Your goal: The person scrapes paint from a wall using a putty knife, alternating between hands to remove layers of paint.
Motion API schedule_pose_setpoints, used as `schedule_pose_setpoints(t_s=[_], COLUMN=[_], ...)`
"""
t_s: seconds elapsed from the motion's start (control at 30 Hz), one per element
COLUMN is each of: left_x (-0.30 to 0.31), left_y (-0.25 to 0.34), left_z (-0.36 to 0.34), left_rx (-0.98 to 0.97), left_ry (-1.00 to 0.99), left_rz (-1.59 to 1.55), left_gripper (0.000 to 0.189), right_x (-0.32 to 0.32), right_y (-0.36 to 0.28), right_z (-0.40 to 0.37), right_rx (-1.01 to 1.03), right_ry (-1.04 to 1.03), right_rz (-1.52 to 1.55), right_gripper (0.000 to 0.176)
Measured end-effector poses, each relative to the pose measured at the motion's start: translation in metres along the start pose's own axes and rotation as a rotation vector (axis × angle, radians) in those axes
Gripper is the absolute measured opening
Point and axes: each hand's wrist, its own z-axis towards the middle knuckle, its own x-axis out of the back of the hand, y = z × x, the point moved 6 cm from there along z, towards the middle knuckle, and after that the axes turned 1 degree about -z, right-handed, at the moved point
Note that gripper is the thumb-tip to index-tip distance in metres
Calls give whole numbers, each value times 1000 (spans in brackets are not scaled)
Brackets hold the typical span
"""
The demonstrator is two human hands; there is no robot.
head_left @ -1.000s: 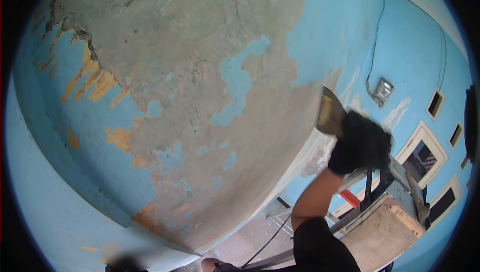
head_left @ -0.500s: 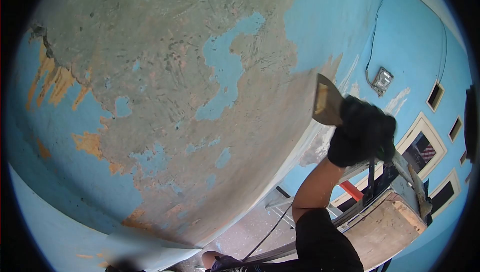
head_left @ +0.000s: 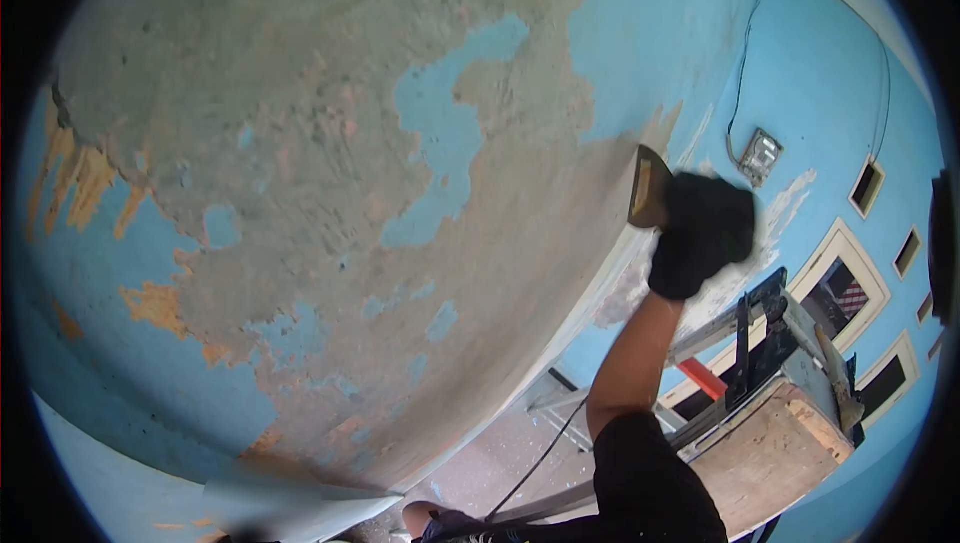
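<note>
My right hand (head_left: 705, 233), in a black glove, is closed round a wide scraper (head_left: 650, 187). Its blade is at the right edge of a large wall (head_left: 330, 183) of bare grey plaster with patches of blue paint; whether it touches is unclear. Behind the glove, the handle is hidden. At the bottom left edge is a dark blurred shape (head_left: 255, 531), perhaps my gloved left hand, with a pale blurred flat thing (head_left: 262, 491) above it. Its fingers cannot be made out.
A ladder (head_left: 715, 333) with a wooden board (head_left: 765, 453) stands at the lower right, beside a red bar (head_left: 703, 379). On the blue wall behind are a meter box (head_left: 761, 157), a hanging cable and framed windows (head_left: 840, 293). Part of my leg shows at the bottom.
My right hand has shifted slightly left and up with the scraper, and the blade is turned more edge-on. The wall's left part sits slightly further left in view.
</note>
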Motion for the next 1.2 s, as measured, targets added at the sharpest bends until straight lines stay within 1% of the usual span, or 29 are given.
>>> schedule_pose_setpoints(t_s=[0.03, 0.07, 0.1, 0.13, 0.2, 0.23, 0.3, 0.33, 0.4, 0.43, 0.47, 0.53, 0.57, 0.6, 0.67, 0.7, 0.73, 0.77, 0.8, 0.83, 0.87, 0.9, 0.93, 0.97, 1.0, 1.07, 1.1, 1.13, 1.2], left_x=[-1, -3, -4, -3, -3, -5, -5, -6, -4, -4, -6, -3, -1, -4, -7, -6, -1, 2, -4, -5, -7, -7, -5, -3, -1, -3, -7, -8, -5], left_y=[-3, -2, 1, 5, 11, 14, 17, 15, 12, 16, 20, 22, 16, 12, 17, 20, 19, 14, 10, 7, 10, 18, 22, 23, 22, 23, 24, 26, 27], left_z=[-1, -2, -1, 1, 2, 2, 1, 1, 0, 2, 3, 2, 1, 1, 3, 4, 2, 1, 0, -1, 0, 2, 2, 1, 3, 4, 4, 4, 3], left_rx=[31, 97, 99, 82, 49, 33, 14, 45, 77, 16, -46, -45, -3, 39, 11, -16, -20, 28, 80, 118, 116, 96, 78, 62, 59, 52, 54, 50, 42], left_ry=[0, 5, -1, -8, -7, 3, 13, 4, -15, -24, -28, -3, -26, -40, -34, -39, -48, -59, -42, -23, -31, -20, -7, -17, -14, -54, -52, -39, -36], left_rz=[-2, -72, -62, -41, -25, -28, -37, -49, -42, -39, -45, -10, -32, -60, -44, -30, -28, -51, -93, -57, -44, -44, -51, -30, -37, -49, -45, -53, -56], left_gripper=[64, 63, 63, 63, 63, 62, 62, 62, 62, 62, 62, 62, 62, 63, 64, 64, 64, 65, 65, 65, 65, 65, 65, 64, 64, 63, 63, 63, 63], right_x=[11, 8, 11, 5, -25, -21, -3, -3, 15, -2, -29, -27, -20, -4, -5, -25, -38, -12, 12, 34, 16, -15, -25, -34, -26, -4, -4, -11, -31], right_y=[-4, -27, -56, -72, -91, -93, -89, -86, -80, -43, -90, -87, -109, -108, -80, -64, -61, -52, -43, -44, -50, -51, -54, -79, -89, -93, -127, -117, -87], right_z=[16, 29, 29, 28, 29, 29, 26, 25, 11, 7, 16, 22, 23, 27, 4, 4, 10, 23, 42, 41, 28, 17, 11, 20, 24, 28, 30, 26, 26], right_rx=[13, 110, 191, 173, 26, 36, -55, -45, 298, 239, 226, -15, 86, 194, 576, 239, 256, 266, 338, 360, 346, 251, 152, 199, 205, -2, 254, 239, 28], right_ry=[1, -297, -590, -582, -492, -491, -344, -346, -26, -14, -248, -216, -211, -456, -196, -173, -286, -278, -571, -865, -859, -498, -140, -164, -160, -174, -472, -467, -358], right_rz=[17, 560, 1092, 1081, 890, 889, 1111, 1122, -436, -103, 341, 872, 763, 837, -447, -21, 50, 52, 591, 1111, 1109, 529, -47, 11, 13, 851, 859, 855, 1013], right_gripper=[6, 9, 14, 14, 33, 33, 12, 12, 6, 14, 21, 28, 33, 25, 24, 9, 9, 9, 9, 20, 20, 20, 28, 36, 36, 31, 32, 32, 34])
